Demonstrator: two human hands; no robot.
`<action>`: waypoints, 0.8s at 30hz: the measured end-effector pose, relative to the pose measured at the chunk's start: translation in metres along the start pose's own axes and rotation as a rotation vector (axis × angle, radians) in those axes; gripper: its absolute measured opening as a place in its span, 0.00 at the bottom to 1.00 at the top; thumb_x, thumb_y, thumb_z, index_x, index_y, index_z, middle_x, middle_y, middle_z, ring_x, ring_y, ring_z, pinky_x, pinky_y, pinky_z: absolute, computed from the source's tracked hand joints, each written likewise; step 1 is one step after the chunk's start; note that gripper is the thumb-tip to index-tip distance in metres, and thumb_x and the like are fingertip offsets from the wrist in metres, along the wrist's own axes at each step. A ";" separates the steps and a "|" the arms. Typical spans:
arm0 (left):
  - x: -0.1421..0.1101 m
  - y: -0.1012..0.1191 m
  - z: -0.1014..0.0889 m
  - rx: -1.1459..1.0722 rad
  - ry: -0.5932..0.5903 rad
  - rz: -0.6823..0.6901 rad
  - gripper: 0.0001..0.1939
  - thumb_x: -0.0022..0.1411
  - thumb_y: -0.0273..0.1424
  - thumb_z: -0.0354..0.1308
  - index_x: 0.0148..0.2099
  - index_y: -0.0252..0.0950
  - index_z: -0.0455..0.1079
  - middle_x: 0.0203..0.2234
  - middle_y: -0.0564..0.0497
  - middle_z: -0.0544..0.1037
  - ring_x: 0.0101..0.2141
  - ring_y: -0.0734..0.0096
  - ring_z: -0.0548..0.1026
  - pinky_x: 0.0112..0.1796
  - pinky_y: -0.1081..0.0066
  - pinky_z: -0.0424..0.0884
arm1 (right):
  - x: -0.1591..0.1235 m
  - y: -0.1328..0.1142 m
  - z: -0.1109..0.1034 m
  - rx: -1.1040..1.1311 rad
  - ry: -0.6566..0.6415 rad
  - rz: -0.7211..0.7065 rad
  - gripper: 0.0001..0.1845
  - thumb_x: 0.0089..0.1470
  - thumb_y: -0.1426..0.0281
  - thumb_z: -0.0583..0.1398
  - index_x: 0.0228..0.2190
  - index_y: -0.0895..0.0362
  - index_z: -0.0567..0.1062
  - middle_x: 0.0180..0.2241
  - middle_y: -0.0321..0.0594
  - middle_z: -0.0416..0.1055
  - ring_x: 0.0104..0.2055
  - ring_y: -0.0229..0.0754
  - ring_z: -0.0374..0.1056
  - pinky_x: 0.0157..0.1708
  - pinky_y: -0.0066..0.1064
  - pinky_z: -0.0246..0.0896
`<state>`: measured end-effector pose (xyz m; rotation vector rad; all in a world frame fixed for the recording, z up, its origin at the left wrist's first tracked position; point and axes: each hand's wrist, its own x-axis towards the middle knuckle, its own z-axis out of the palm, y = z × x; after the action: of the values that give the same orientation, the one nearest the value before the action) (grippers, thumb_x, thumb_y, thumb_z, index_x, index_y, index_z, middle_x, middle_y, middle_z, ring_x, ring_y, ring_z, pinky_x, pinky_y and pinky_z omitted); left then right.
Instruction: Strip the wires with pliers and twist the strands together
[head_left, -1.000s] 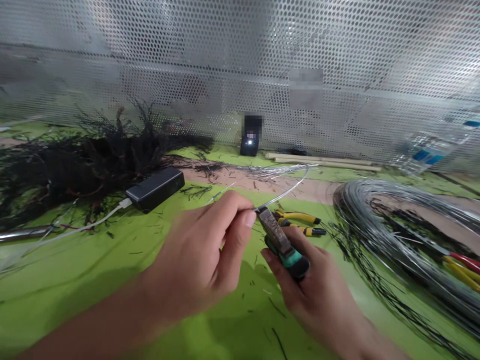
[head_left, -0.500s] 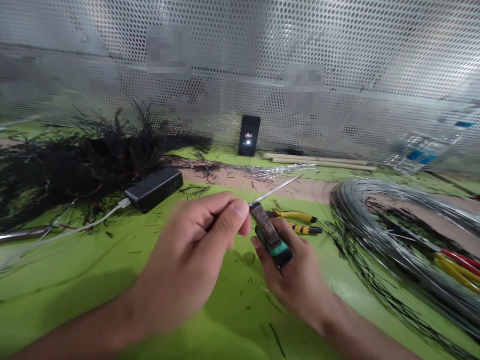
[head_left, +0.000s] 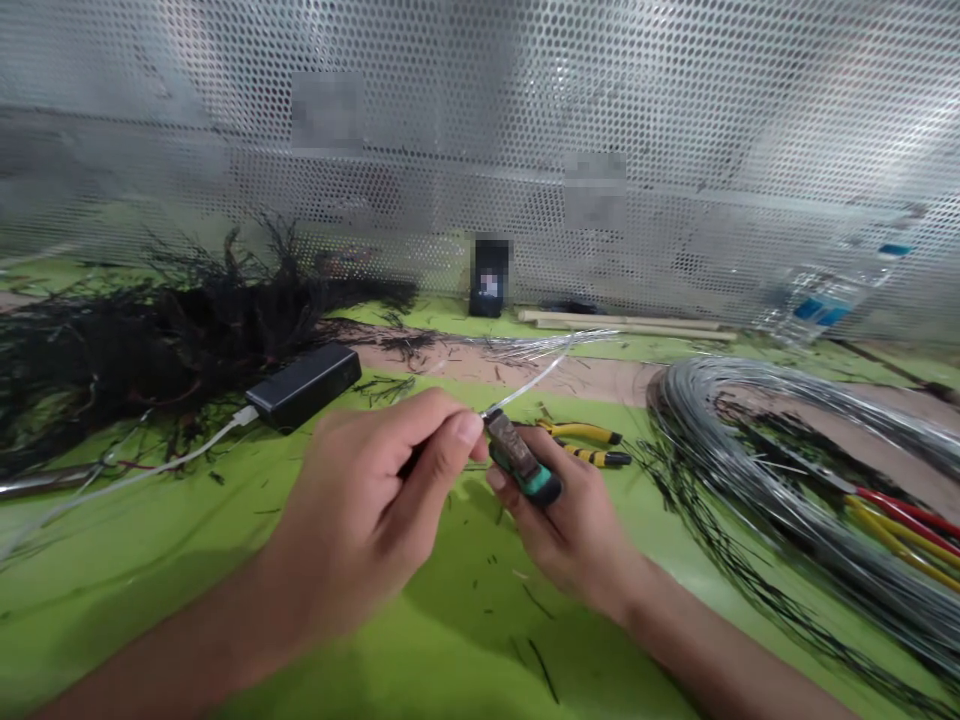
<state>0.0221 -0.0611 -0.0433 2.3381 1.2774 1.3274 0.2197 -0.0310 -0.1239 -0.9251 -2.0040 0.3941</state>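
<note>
Green desk (head_left: 150, 560) w/ mesh wall behind; my left hand (head_left: 375, 510) pinches thin wire (head_left: 525, 385), right hand (head_left: 577, 520) grips teal cutter (head_left: 521, 465). Wire's shorter than 1 s ago, looks snipped.

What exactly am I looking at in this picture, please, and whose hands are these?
There is no machine here: the single view comes from a camera worn on a person's head, looking down at their own two bare hands over a green table. The left hand pinches a thin silver wire between its fingertips. The right hand grips a teal-handled cutter, whose tip meets the wire beside the left fingertips. Nearby lie yellow-handled pliers, a black power bank with a white cable, a heap of black bristly strands, and a large coil of wire. A perforated metal screen closes off the back.
</note>
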 end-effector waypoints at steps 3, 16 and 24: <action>0.002 -0.007 -0.003 0.217 0.160 0.107 0.14 0.76 0.29 0.52 0.36 0.37 0.73 0.15 0.62 0.59 0.14 0.81 0.57 0.21 0.73 0.54 | 0.000 -0.008 -0.017 -0.043 -0.039 0.012 0.07 0.67 0.65 0.61 0.39 0.56 0.75 0.29 0.39 0.75 0.27 0.42 0.69 0.27 0.32 0.66; -0.002 -0.013 -0.012 0.257 0.271 0.183 0.06 0.75 0.29 0.57 0.46 0.41 0.75 0.24 0.59 0.75 0.22 0.79 0.67 0.28 0.74 0.64 | 0.016 0.002 -0.092 0.420 0.737 0.416 0.09 0.72 0.58 0.57 0.39 0.46 0.74 0.57 0.46 0.72 0.65 0.57 0.71 0.50 0.47 0.81; -0.007 -0.008 -0.015 -0.110 0.164 0.043 0.05 0.73 0.31 0.58 0.43 0.44 0.75 0.23 0.59 0.73 0.21 0.77 0.66 0.25 0.71 0.61 | 0.016 0.046 -0.065 0.154 0.220 0.348 0.17 0.60 0.56 0.69 0.41 0.57 0.81 0.38 0.46 0.80 0.38 0.51 0.79 0.37 0.44 0.80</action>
<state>0.0042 -0.0653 -0.0435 2.2337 1.1691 1.5899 0.2885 0.0072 -0.1034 -1.1677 -1.5916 0.6028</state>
